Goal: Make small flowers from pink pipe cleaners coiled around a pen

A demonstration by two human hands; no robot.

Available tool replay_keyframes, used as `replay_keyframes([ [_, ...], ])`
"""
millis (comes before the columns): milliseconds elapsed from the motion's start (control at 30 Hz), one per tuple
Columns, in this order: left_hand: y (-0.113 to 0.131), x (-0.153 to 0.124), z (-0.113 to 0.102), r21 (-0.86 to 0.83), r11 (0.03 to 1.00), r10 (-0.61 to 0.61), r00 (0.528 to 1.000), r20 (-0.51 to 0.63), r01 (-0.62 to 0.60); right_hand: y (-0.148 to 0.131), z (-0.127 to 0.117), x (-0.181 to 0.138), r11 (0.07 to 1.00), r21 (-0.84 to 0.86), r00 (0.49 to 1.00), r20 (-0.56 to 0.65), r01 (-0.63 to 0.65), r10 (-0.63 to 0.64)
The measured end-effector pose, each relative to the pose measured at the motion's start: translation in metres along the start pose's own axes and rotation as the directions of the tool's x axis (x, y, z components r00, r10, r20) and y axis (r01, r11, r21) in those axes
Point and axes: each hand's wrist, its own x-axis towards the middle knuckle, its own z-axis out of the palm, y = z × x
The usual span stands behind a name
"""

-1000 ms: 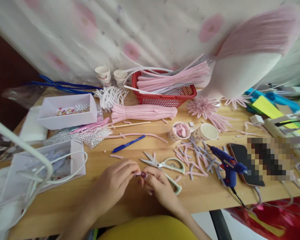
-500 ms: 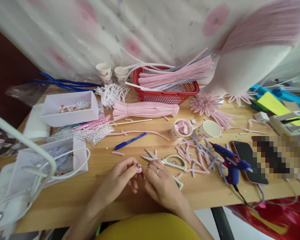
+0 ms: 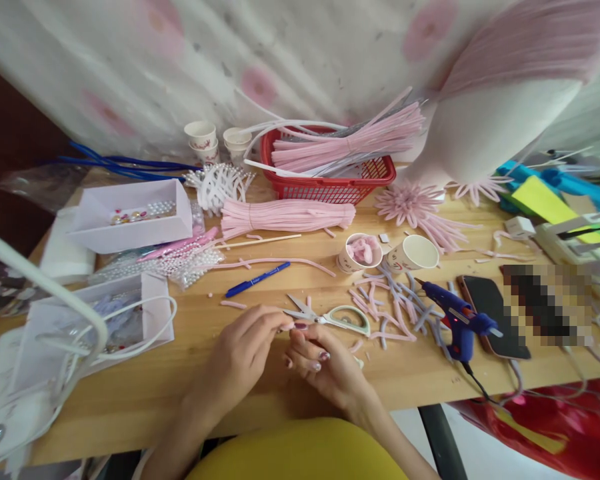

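Left hand (image 3: 247,345) and right hand (image 3: 334,370) met by the fingertips at lower center of the frame, over the table (image 3: 275,412); fingers bent in, but the space between the tips was too small to read, so could not tell whether either hand gripped anything. Scissors (image 3: 321,319) lay nearest, just past the right hand at center, blades parted, one handle loop in sight, the other mostly covered by that hand. Right of these, a scatter of pink and grey cut pieces (image 3: 403,320) spread toward a blue glue gun (image 3: 457,312) beside a dark phone (image 3: 489,310). Above the scatter: a paper cup (image 3: 357,263) with pink bits inside, next to a second cup (image 3: 400,260). Blue pen (image 3: 258,279) slanted left of the scissors. Pink bundle (image 3: 287,219) and loaded red basket (image 3: 325,191) sat upper center. Lower left, a white tube (image 3: 45,283) crossed in front of a white box (image 3: 156,303).
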Motion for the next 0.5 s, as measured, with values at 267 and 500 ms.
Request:
replay_keyframes([
  [267, 0.01, 0.002, 0.005, -0.111, 0.973, -0.218, 0.958, -0.186, 0.2, 0.006, -0.004, -0.011, 0.692, -0.638, 0.78, -0.222, 0.337, -0.585],
  [500, 0.012, 0.004, 0.012, -0.107, 0.984, -0.153, 0.984, -0.089, 0.144, -0.002, -0.003, -0.013, 0.41, -0.832, 0.806, 0.072, 0.373, -0.587],
])
